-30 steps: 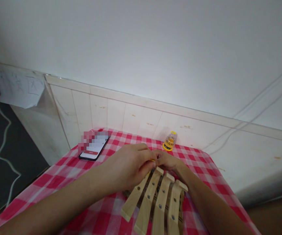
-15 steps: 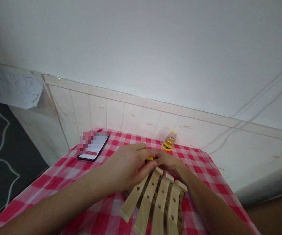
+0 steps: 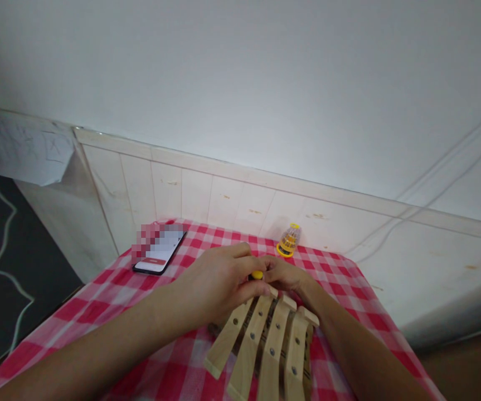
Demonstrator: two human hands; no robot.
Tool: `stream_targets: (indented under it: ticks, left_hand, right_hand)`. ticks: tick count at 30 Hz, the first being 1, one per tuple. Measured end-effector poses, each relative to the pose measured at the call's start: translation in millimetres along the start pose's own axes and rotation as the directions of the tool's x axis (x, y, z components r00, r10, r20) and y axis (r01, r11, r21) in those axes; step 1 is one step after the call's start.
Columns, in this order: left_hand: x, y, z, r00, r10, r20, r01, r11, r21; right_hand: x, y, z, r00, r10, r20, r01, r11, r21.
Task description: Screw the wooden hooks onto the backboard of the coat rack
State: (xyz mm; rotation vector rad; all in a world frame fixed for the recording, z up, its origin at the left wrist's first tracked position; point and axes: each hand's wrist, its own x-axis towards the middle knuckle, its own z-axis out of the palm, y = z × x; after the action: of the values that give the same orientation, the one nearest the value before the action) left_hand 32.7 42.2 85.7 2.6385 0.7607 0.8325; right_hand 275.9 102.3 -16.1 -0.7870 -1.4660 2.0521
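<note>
A wooden piece (image 3: 276,334) with several pale, screw-fitted slats lies on the cloth, its slats fanning toward me. My left hand (image 3: 227,275) is closed over its far left end, thumb and fingers curled around a screwdriver (image 3: 257,275). Only the screwdriver's yellow end and a bit of black show; its tip is hidden. Against the left fingertips, my right hand (image 3: 284,273) is bent round the far end of the wooden piece, fingers curled. Its fingertips are partly covered, and its grip seems to be on the wood.
A red-and-white checked cloth (image 3: 173,348) covers the table. Behind my hands stands a clear, yellow-based screwdriver-bit case (image 3: 289,240) near the wall (image 3: 240,200). A phone (image 3: 163,250) lies at the back left, partly pixelated. A white cable (image 3: 4,239) hangs at far left.
The yellow end of the screwdriver has turned slightly and shows more between my fingers. My left thumb has shifted a little. The wooden piece stays in place.
</note>
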Motion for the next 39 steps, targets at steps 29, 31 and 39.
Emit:
stream_targets:
  ticks: [29,31,39]
  left_hand:
    - [-0.3,2.9,-7.4,0.998,0.067,-0.018,-0.069,0.987,-0.142]
    - [-1.1,2.6,-7.5,0.997,0.074,-0.019,-0.076,0.987,-0.144]
    - [-1.3,1.5,-7.2,0.998,0.066,-0.019,-0.068,0.988,-0.142]
  right_hand:
    - [0.4,3.9,-0.9,0.998,0.018,-0.056,-0.017,1.0,0.021]
    - [1.0,3.5,-1.1,0.998,0.018,-0.057,-0.017,1.0,0.016]
    - [4.2,2.7,-3.4,0.999,0.009,-0.039,-0.01,1.0,-0.021]
